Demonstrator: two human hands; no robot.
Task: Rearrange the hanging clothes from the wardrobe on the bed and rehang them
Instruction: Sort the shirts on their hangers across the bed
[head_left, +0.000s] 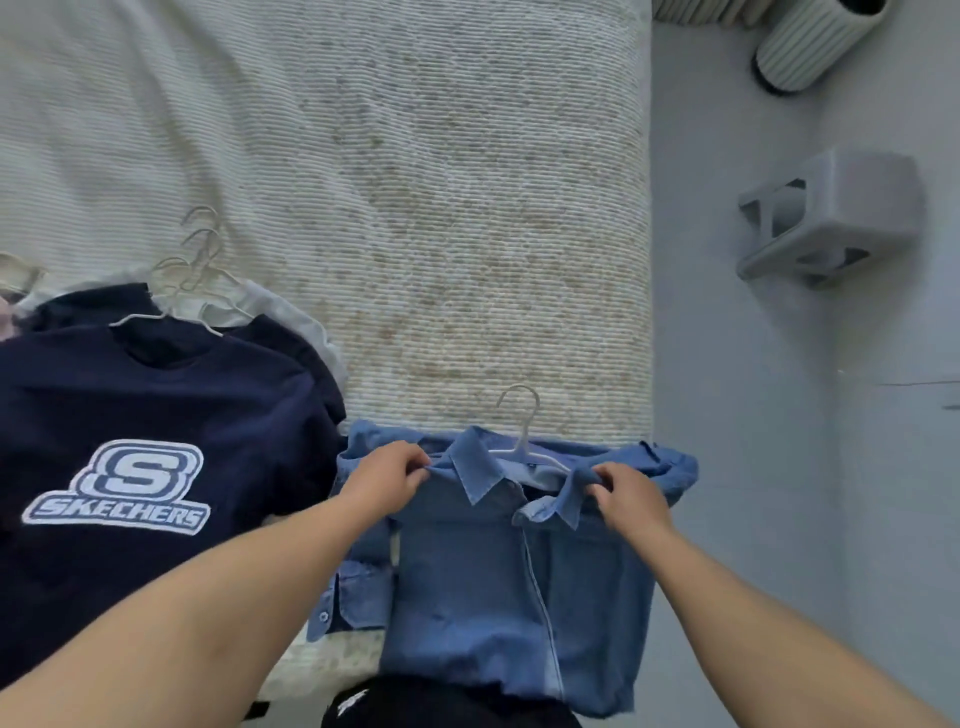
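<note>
A light blue denim shirt (498, 582) lies on the near right part of the bed (415, 182), on a white hanger (522, 431) whose hook points away from me. My left hand (387, 480) pinches the shirt's left shoulder beside the collar. My right hand (626, 493) grips the right shoulder. To the left lies a navy T-shirt (156, 415) with a white Skechers logo, on top of a pile of other clothes with several white hangers (195, 270) sticking out at its top.
The bed's right edge runs down the frame at about two thirds across. Right of it, on the grey floor, stand a grey plastic stool (831, 218) and a ribbed pale cylinder (815, 41). A black garment (447, 701) shows at the bottom edge.
</note>
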